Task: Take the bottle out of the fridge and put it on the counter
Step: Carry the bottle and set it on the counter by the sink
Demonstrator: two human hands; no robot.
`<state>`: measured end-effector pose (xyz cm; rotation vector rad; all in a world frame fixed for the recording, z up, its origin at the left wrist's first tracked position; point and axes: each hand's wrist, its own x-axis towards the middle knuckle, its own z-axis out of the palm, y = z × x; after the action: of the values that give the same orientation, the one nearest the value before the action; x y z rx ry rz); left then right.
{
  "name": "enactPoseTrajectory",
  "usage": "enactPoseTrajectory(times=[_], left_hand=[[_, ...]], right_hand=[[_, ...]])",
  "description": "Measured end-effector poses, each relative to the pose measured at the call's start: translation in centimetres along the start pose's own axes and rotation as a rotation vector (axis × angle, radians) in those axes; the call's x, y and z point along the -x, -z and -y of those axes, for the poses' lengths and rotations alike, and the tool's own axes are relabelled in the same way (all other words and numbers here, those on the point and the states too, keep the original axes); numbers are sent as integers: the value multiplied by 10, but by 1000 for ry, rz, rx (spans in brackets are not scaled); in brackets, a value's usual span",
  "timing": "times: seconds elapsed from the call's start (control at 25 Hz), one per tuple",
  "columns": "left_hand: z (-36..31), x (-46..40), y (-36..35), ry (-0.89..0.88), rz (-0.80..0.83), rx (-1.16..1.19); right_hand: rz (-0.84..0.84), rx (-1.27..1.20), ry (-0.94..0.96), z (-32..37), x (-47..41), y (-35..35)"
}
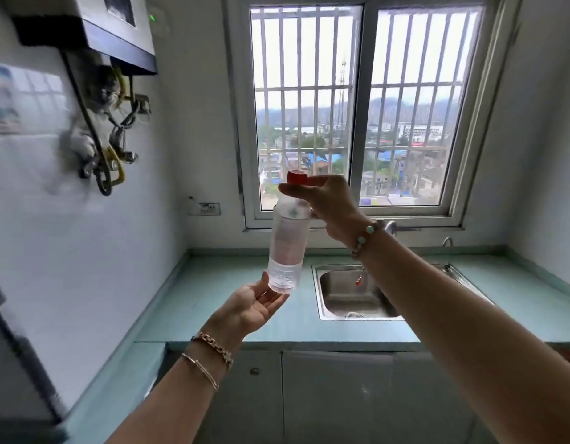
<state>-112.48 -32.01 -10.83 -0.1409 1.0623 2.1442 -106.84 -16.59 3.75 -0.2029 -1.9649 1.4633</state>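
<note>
We hold the bottle (287, 241) up in the air, over the green counter (213, 299) and in front of the window (357, 107). The bottle is clear, with a red cap (297, 177) on top, and it stands almost straight up. It does not touch the counter. Our right hand (322, 200) is at the top of the bottle, with the fingers pinching the neck just under the cap. Our left hand (255, 304) is under the bottle with the palm up and the fingers spread out. Its fingertips touch the bottom of the bottle. To the right of the bottle is a shiny metal sink (354, 293) set in the counter. On the left wall, up high, hangs a box with pipes (107, 129) under it. We wear bracelets on both wrists.
</note>
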Motion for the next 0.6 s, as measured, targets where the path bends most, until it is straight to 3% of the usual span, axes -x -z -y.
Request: enactPoseTrajectory(times=[0.32, 0.6], left_hand=[[-61, -233, 13, 81, -201, -27], [-76, -392, 71, 196, -405, 53]], right_hand=[[113, -6, -92, -153, -192, -79], [181, 171, -257, -295, -267, -155]])
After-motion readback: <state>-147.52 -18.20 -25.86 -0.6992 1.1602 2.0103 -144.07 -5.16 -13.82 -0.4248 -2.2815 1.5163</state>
